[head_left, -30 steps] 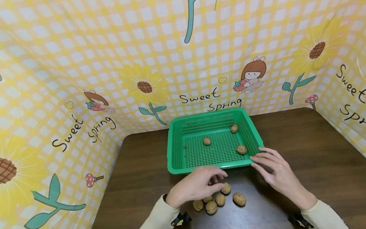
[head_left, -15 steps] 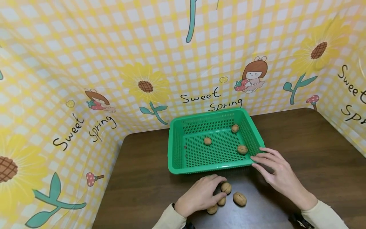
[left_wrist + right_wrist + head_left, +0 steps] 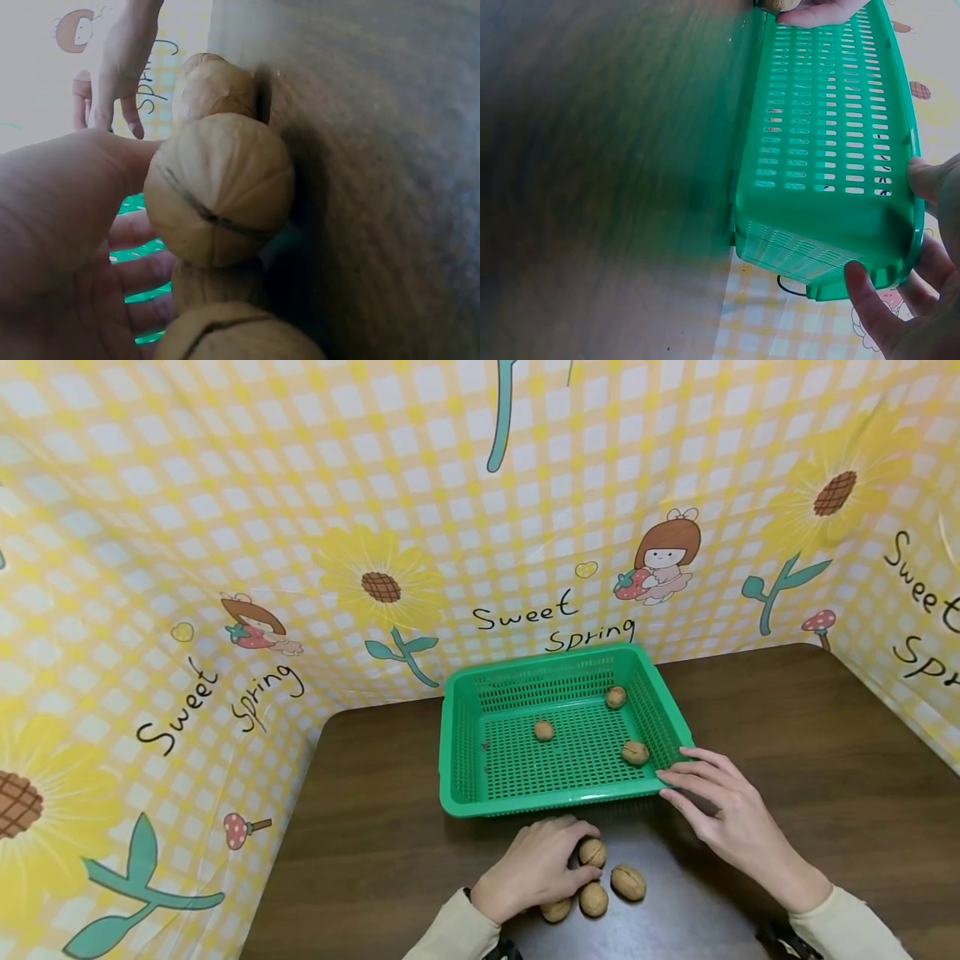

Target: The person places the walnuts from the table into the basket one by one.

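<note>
In the head view my left hand point(image 3: 534, 870) lies low over the table, thumb and index finger around a walnut point(image 3: 592, 852). Close beside the thumb sit a round walnut point(image 3: 594, 900) and a longer one point(image 3: 628, 882). Part of another walnut point(image 3: 556, 910) shows under the palm. Seen from the left wrist, a cracked-seam walnut point(image 3: 217, 191) stands in front of the thumb, and the fingers point(image 3: 146, 271) curve behind the nuts. My right hand point(image 3: 723, 802) holds the near right corner of a green plastic basket point(image 3: 555, 800), thumb and fingers straddling its rim.
Inside the basket are three walnuts, one near the middle point(image 3: 543, 731), one at the far right point(image 3: 615, 697) and one at the near right point(image 3: 634, 752). A yellow checked cloth point(image 3: 420, 493) hangs behind and beside the dark wooden table point(image 3: 360, 793).
My left hand has dropped and shifted, closing around the walnut nearest the basket. A round walnut has moved slightly right and toward me. My right hand has stayed at the basket corner.
</note>
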Available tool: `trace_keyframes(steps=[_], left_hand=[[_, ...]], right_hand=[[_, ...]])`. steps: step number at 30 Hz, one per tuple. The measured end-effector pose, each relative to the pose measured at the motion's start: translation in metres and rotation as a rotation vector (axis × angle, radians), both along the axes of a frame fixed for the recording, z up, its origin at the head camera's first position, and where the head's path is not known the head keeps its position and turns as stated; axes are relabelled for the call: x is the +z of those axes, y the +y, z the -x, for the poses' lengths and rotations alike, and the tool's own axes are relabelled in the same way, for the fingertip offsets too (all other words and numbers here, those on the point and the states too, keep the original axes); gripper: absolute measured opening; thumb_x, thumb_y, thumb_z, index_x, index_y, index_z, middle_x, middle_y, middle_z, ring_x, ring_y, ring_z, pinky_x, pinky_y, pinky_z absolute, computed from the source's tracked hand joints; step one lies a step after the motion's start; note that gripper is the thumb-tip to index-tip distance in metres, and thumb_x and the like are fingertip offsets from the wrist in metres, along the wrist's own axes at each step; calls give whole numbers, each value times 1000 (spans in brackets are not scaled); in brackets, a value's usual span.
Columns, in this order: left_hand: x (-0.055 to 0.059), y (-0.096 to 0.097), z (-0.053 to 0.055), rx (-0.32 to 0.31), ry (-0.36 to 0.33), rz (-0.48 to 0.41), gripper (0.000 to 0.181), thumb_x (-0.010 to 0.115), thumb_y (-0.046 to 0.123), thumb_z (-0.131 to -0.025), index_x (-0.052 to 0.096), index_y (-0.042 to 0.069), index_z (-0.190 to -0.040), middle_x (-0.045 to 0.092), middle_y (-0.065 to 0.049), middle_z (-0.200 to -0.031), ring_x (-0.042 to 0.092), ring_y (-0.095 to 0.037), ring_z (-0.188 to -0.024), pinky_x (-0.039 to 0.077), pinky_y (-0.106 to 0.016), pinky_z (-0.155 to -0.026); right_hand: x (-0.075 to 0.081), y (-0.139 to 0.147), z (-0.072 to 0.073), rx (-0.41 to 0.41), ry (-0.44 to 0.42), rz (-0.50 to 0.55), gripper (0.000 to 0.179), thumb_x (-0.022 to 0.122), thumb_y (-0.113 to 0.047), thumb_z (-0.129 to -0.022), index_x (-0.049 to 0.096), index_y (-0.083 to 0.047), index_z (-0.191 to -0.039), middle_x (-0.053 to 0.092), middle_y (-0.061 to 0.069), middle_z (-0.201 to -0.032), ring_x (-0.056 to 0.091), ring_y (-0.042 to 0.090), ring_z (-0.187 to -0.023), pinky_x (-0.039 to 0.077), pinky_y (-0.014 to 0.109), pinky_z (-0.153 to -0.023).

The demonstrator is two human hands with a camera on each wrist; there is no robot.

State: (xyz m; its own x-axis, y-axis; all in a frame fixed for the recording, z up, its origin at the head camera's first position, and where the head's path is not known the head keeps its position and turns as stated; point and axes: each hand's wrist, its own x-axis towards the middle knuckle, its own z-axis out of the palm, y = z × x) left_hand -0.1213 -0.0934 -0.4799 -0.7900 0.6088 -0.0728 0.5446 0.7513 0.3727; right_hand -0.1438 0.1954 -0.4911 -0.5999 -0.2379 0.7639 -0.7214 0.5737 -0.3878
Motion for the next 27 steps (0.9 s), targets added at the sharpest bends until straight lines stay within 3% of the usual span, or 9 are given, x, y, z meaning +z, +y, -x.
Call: trace_keyframes(steps=[5,12,27], left_hand=[[-2,2,1,-4,37,7,37,80,37,-98,73,25,-132,74,5,-119,72,-14,-102,60,-30,-78],[-2,2,2,-8,26,9,37,78,38,-99,73,25,-133,74,5,-121,73,-15,-104,60,-31,-78],[9,-2,3,-41,24,-17,37,73,40,-103,71,23,-136,74,4,-128,72,-12,-112,60,-30,-85]], right_hand=[[-1,0,0,9,9,15,51,58,-52,-107,85,-9,-107,79,7,-103,61,31,-123,32,11,-120],[-1,0,0,8,5,16,51,59,-52,-107,84,-7,-106,79,7,-103,61,30,-124,32,11,-120],[2,-1,-1,-4,10,8,56,56,-54,-108,84,-6,-105,79,8,-102,62,30,-123,32,10,-120]])
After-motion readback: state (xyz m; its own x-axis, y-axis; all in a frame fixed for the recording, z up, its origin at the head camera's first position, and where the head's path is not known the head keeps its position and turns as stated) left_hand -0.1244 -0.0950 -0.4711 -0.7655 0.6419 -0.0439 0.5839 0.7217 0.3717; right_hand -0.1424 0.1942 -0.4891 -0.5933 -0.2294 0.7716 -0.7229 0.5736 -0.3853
